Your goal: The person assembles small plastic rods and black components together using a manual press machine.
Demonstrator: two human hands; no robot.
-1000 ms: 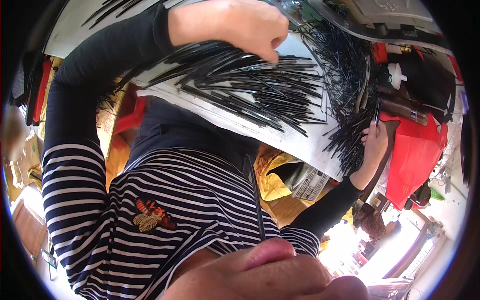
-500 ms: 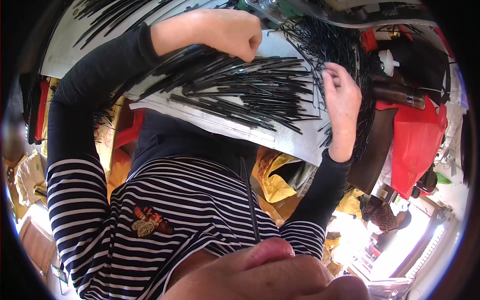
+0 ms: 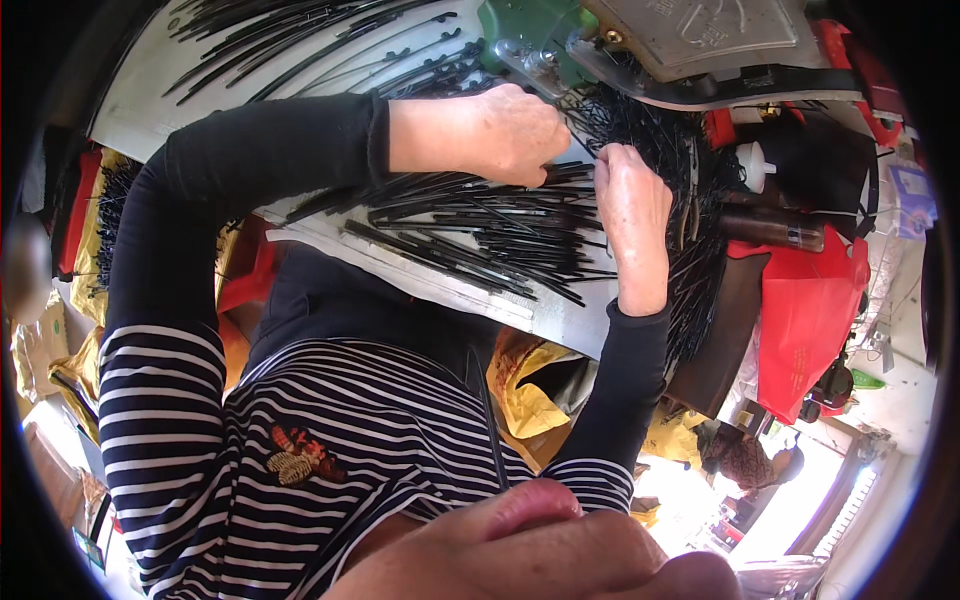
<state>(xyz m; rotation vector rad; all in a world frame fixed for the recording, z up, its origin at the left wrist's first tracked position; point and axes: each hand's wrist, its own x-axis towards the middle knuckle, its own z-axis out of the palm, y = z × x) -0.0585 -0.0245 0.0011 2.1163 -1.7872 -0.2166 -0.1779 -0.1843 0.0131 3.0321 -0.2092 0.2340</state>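
My left hand (image 3: 500, 137) is closed above a heap of thin black rods (image 3: 530, 225) on the white worktop (image 3: 545, 312). Its fingertips are mostly hidden, so what it grips cannot be made out. Just to its right, my right hand (image 3: 638, 225) is raised with its fingers pinched together. A thin black strip (image 3: 586, 146) shows at its fingertips, crossing the narrow gap between the hands. The rods lie side by side, roughly lengthwise. Beyond and to the right of the right hand spreads a tangled pile of thin black pieces (image 3: 690, 150).
A green machine part with metal fittings (image 3: 535, 62) and a grey metal plate (image 3: 705, 40) stand at the far edge. More black rods (image 3: 270, 45) lie far left. On the right are a white funnel-shaped piece (image 3: 755, 166) and a red bag (image 3: 810, 330). Yellow sacking (image 3: 525, 400) lies below the worktop.
My hands have come closer together, the left moving right. The right hand's fingers, apart before, are now pinched. The view has shifted, showing more of the machine at the far edge.
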